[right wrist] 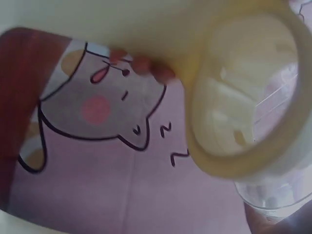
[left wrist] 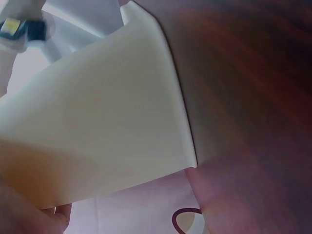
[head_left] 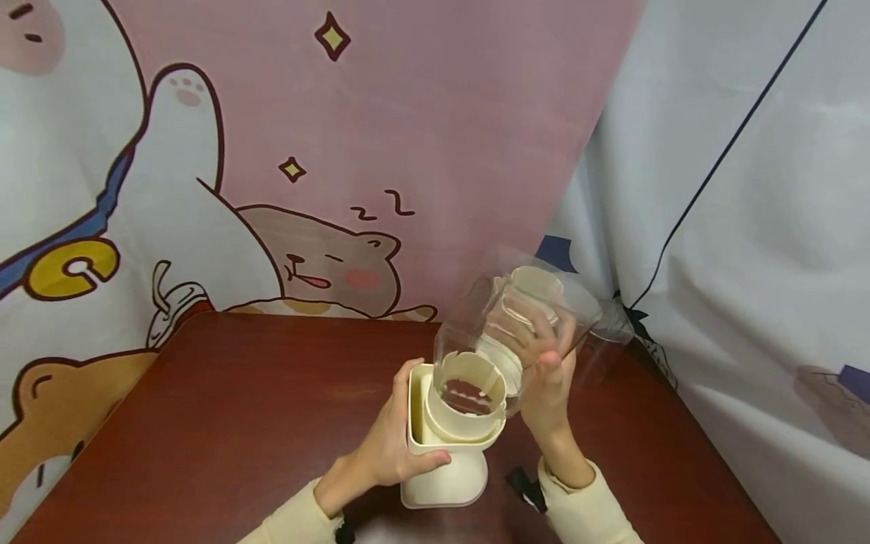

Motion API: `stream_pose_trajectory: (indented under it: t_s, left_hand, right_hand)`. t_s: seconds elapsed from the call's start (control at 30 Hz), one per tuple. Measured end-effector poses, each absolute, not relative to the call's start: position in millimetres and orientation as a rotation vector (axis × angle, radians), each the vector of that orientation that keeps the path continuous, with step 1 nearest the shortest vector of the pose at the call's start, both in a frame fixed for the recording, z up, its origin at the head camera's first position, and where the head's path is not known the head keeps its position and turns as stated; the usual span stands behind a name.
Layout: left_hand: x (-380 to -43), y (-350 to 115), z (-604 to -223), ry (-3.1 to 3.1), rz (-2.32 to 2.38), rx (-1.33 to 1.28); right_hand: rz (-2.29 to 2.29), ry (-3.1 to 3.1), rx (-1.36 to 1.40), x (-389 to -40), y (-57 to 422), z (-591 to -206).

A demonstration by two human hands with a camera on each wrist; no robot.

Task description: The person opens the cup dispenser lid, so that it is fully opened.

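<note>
My left hand grips a cream plastic dispenser base by its side, thumb across the front and fingers behind. The base has a flared foot and a squarish top with a round collar inside. Its smooth side wall fills much of the left wrist view. A clear plastic tank with a cream neck slants over the collar, overlapping it in the head view. My right hand holds the tank from the right, its fingers partly seen through the plastic. A cream ring looms large in the right wrist view.
The dark red-brown table extends to both sides. A cartoon-printed cloth hangs behind it, and a white sheet hangs at the right. A black cable runs down to the table's back right corner.
</note>
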State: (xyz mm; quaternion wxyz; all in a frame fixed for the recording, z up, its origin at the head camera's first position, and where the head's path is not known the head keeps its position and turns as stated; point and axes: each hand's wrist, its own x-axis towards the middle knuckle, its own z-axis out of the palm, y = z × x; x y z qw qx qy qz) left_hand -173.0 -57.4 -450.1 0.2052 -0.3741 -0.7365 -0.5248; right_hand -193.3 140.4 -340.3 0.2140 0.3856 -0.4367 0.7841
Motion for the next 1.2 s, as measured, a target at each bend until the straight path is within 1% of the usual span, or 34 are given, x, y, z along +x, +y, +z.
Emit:
stream_pose_trajectory:
  t_s: [0.13, 0.27, 0.5, 0.87, 1.0, 1.2]
  left_hand:
    - [-172, -58, -450, -2.082, -1.473, -1.027]
    - [-174, -54, -451, -2.093, -1.466, -1.019]
    - [-179, -50, -450, -2.119, -1.468, -1.025]
    - [-183, -51, -450, -2.133, -1.423, -1.027]
    - [-182, -53, -451, -2.133, -1.426, -1.035]
    - [-182, -53, -453, -2.137, -1.441, -1.043]
  right_hand:
    - [2.140, -1.358, 0.820, -202, 142, -318]
    - [2.022, -1.582, 0.656, -224, 141, -305]
    - [1.846, -2.031, 0.463, -263, 129, -300]
    - [1.513, -2.603, 0.183, -315, 130, -315]
    - [1.481, -2.737, 0.148, -323, 122, -333]
    - [1.532, -2.799, 0.117, -324, 116, -363]
